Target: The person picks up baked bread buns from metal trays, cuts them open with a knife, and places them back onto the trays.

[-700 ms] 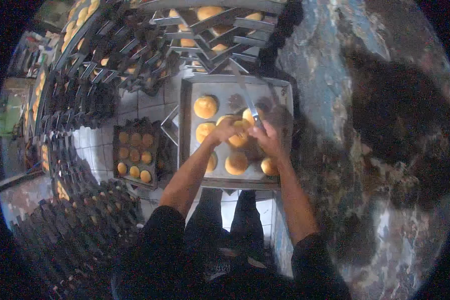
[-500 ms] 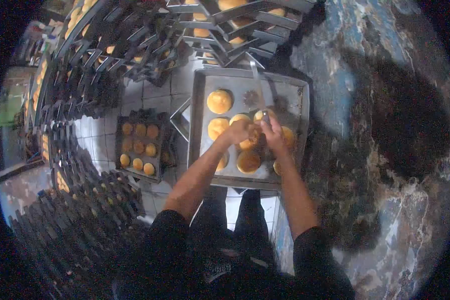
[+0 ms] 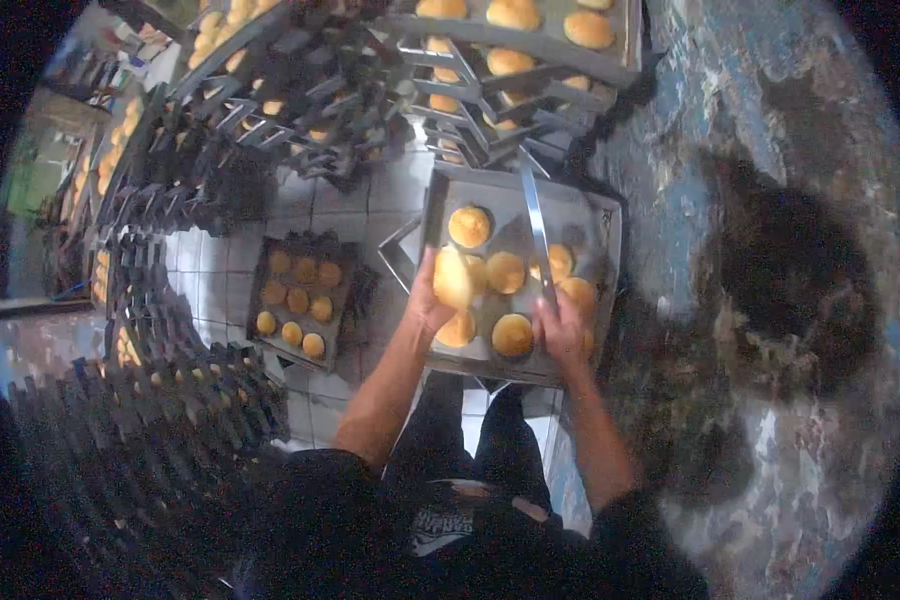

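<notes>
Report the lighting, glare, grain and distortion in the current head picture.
Head view: fisheye distortion, with black corners and a dark slatted rack curving at lower left; head view: bright glare along the long, shiny metal knife blade; head view: a large dark patch, seemingly shadow, on the mottled blue-grey wall; head view: visible grain in dark areas.

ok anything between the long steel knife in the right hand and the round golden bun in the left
Nothing visible stands between the knife in the right hand and the bun in the left hand; other buns appear lower, on the grey metal tray.
</notes>
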Demonstrator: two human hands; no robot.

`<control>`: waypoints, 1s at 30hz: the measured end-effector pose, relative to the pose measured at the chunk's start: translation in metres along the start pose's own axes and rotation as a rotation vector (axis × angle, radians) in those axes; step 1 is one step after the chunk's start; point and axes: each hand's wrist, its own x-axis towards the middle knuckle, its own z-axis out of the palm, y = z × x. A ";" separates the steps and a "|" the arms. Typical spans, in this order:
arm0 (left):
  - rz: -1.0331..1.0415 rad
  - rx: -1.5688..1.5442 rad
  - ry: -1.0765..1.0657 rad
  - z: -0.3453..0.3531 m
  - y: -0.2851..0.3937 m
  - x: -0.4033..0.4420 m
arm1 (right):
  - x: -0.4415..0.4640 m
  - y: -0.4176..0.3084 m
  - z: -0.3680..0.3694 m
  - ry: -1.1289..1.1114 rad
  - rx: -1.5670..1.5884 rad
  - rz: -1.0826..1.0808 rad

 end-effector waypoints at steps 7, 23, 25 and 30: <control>0.208 -0.244 -0.090 0.071 0.005 -0.013 | -0.135 -0.084 0.033 0.149 -0.215 -0.412; 0.336 0.107 -0.472 0.167 0.029 -0.061 | -0.206 -0.116 -0.021 0.271 -0.463 -0.671; 0.380 0.207 -0.420 0.173 0.026 -0.068 | -0.206 -0.120 -0.021 0.369 -0.539 -0.858; 0.294 0.261 -0.467 0.176 0.001 -0.064 | -0.211 -0.159 -0.022 0.234 -0.385 -0.520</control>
